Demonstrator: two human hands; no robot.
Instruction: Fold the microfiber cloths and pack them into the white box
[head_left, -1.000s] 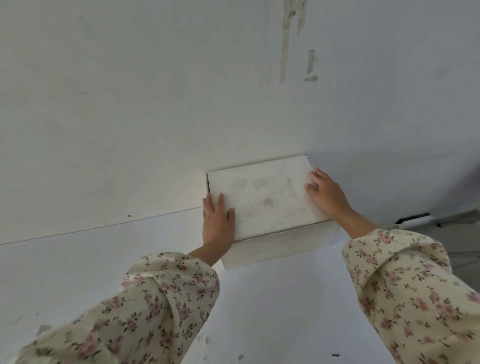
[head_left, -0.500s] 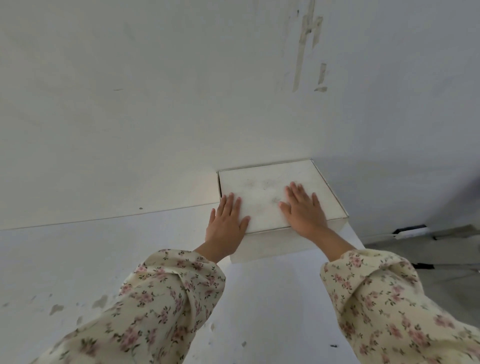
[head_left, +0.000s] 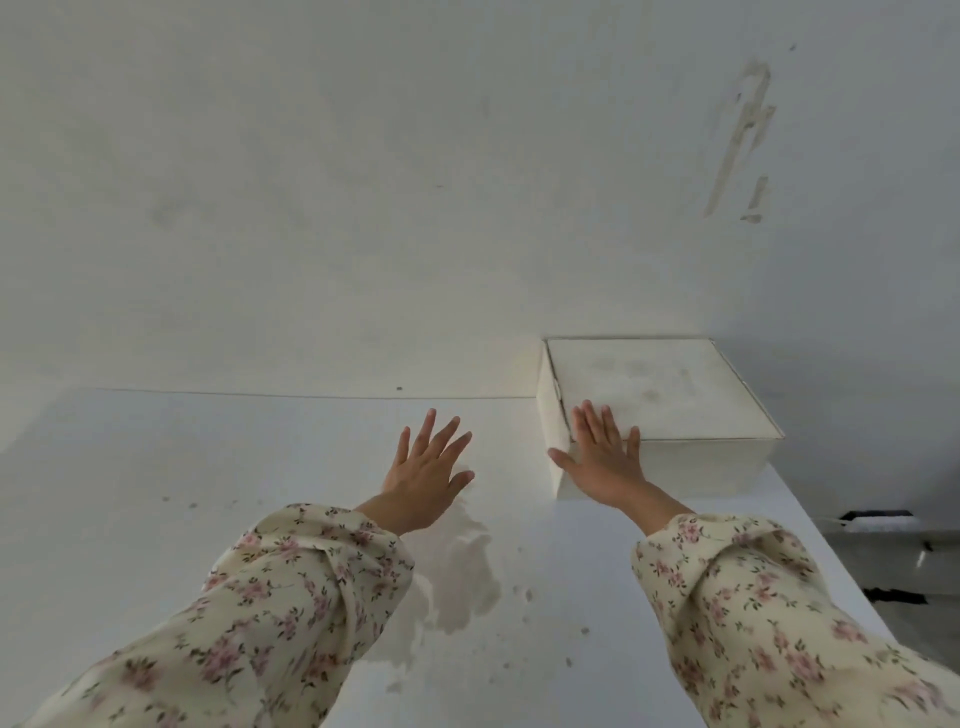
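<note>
While the white box (head_left: 660, 415) sat closed, its contents hidden, at the table's (head_left: 156, 493) far right against the wall (head_left: 311, 208), the right hand (head_left: 602, 460) lay flat on its top and the left hand (head_left: 423, 470) spread open, empty, over the stained table.

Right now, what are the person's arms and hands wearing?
The left sleeve and right sleeve are cream fabric printed with small pink flowers and dark leaves, gathered at the cuffs. The left hand and right hand are bare: no gloves or rings.
</note>
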